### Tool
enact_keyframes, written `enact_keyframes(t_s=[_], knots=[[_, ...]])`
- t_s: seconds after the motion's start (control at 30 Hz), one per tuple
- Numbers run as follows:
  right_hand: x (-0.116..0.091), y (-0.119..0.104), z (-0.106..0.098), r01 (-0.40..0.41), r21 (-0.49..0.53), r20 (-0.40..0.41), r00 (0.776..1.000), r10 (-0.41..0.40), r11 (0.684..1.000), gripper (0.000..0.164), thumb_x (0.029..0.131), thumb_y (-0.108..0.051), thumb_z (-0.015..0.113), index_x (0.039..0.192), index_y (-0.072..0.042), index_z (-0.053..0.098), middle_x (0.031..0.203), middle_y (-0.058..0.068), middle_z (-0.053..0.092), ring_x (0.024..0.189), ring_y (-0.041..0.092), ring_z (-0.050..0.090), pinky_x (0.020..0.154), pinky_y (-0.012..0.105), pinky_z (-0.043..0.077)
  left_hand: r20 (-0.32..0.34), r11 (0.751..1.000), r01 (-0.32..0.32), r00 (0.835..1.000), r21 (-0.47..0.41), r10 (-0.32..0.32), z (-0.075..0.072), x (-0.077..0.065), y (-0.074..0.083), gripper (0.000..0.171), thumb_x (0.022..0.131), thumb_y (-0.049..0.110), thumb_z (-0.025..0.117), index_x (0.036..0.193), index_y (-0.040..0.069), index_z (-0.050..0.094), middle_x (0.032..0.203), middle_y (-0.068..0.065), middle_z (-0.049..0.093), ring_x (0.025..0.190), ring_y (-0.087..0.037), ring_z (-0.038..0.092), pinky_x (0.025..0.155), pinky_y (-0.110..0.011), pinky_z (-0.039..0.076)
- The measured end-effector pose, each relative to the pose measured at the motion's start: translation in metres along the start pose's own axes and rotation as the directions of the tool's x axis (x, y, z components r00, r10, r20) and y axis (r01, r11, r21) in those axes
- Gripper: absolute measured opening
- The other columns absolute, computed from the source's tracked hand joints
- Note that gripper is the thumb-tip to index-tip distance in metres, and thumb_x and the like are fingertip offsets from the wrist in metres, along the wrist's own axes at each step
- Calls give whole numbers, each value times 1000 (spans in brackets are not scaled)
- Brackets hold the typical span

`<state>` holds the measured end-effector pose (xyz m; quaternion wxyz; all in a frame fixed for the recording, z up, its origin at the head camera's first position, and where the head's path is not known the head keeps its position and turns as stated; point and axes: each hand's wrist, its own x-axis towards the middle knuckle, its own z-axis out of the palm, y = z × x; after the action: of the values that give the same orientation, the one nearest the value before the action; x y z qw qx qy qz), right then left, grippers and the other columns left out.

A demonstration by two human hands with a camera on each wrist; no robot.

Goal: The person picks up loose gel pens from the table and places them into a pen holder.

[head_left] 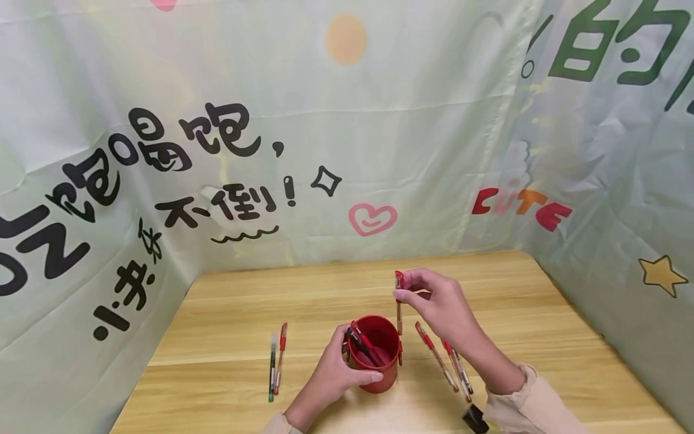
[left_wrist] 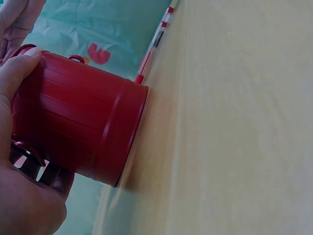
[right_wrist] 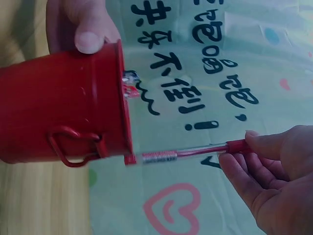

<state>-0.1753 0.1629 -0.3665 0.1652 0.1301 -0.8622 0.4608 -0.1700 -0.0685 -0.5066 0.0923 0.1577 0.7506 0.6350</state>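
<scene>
My left hand (head_left: 337,369) grips a red metal bucket (head_left: 381,378) with small side handles, thumb on the near side and fingers round the left. Inside the bucket lean a black pen and a red pen (head_left: 362,339), their tops against the left rim. My right hand (head_left: 438,301) pinches a red-capped gel pen (head_left: 399,301) by its cap between thumb and fingers. That pen hangs upright, its lower end close to the bucket's far right rim. In the right wrist view the held pen (right_wrist: 178,152) has a clear barrel, and its end overlaps the rim.
A green pen (head_left: 272,367) and a red pen (head_left: 281,358) lie left of the bucket. Several more pens (head_left: 436,355) lie to the right, partly under my right forearm. A black object (head_left: 475,418) sits by the right sleeve. Printed cloth (head_left: 347,138) surrounds the wooden table (head_left: 228,337).
</scene>
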Motion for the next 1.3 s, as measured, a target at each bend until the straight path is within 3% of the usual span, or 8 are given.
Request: enact_keyframes(t_s=[0.27,0.57,0.83,1.1,1.3], knots=[[2,-5,11,48,-1,-32,998,-48,999,14,87,-9,82,99,-11,75,91,1,75,84,12,74,81,31,64,11,1000,13,1000,-13,-12,0,0,-1,87,75,32,95,146,26,45,145,0,57,138,-25,50,110,-44,49],[4,-11,19,95,39,-42,995,-93,995,19,83,-7,85,99,-11,75,92,1,75,84,11,73,78,29,64,8,1000,-4,1000,-1,4,-2,1,-1,87,74,31,95,145,28,45,144,4,58,137,-22,50,109,-37,47],[4,-6,37,72,57,27,997,-74,996,16,83,-8,85,95,-13,74,90,-1,75,83,9,73,75,25,63,20,1000,8,1000,-8,-8,-2,1,-2,86,76,32,94,146,27,43,145,3,57,137,-23,50,111,-45,50],[2,7,57,56,13,151,987,-58,998,10,87,-11,83,93,-11,75,88,0,77,79,10,74,67,21,62,23,1000,-7,1000,-11,7,-2,1,-1,88,75,30,94,146,25,43,146,0,56,136,-23,53,106,-28,49],[1,14,68,86,-56,210,975,-72,995,5,88,-12,82,90,-11,77,85,0,78,77,6,72,63,14,56,20,1000,-9,1000,7,9,-2,1,-3,86,76,31,94,146,24,43,146,-1,56,135,-22,55,105,-26,50]])
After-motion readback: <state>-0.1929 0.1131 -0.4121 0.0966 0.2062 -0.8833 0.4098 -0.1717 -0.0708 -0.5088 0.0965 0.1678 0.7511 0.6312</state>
